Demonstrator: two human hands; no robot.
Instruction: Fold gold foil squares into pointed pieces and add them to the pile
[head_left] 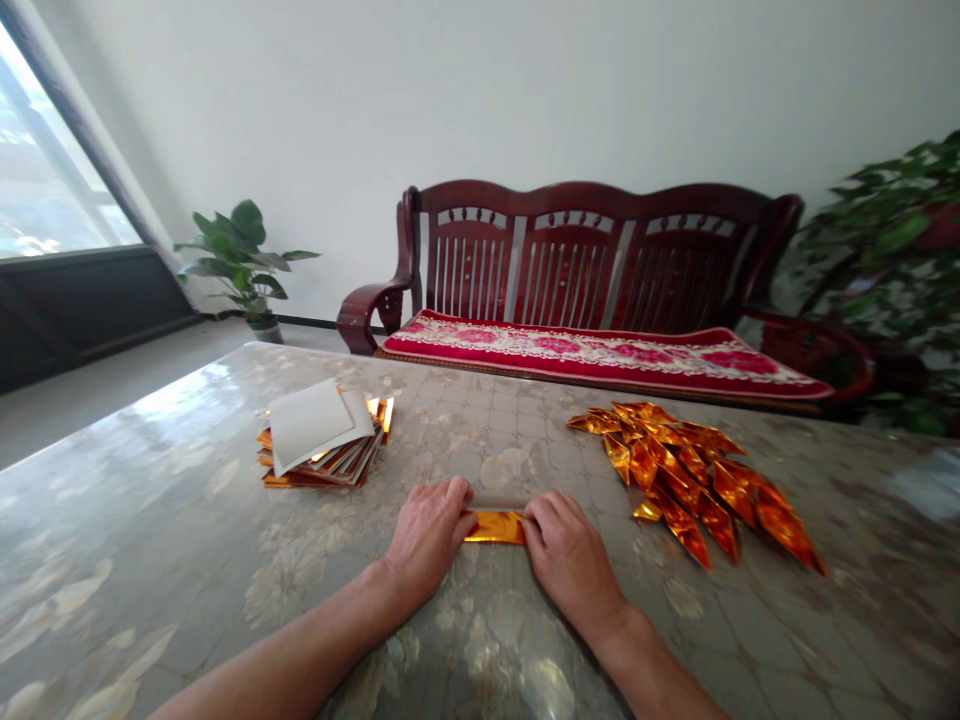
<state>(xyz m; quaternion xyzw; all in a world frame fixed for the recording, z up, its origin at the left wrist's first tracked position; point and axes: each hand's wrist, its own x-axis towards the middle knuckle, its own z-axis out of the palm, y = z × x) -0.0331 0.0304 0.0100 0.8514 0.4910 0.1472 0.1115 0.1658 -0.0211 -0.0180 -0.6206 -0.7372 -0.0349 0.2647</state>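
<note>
Between my hands, low over the patterned table, is a sheet of gold foil paper (495, 527), partly folded into a strip with a greyish band along its far edge. My left hand (431, 522) pinches its left end, thumb towards me and fingers curled behind. At the right end my right hand (568, 540) grips it the same way. To the left lies a stack of foil paper sheets (321, 425), pale backs up, with orange-gold edges showing. On the right is a heap of folded gold foil pieces (686, 470) with pointed ends.
The table (187, 560) has a glossy floral cover. Behind it stands a dark red wooden bench (570, 265) with a red patterned cushion (600, 350). Potted plants (244, 260) flank the bench. A clear, crumpled plastic-looking item (934, 485) lies at the table's right edge.
</note>
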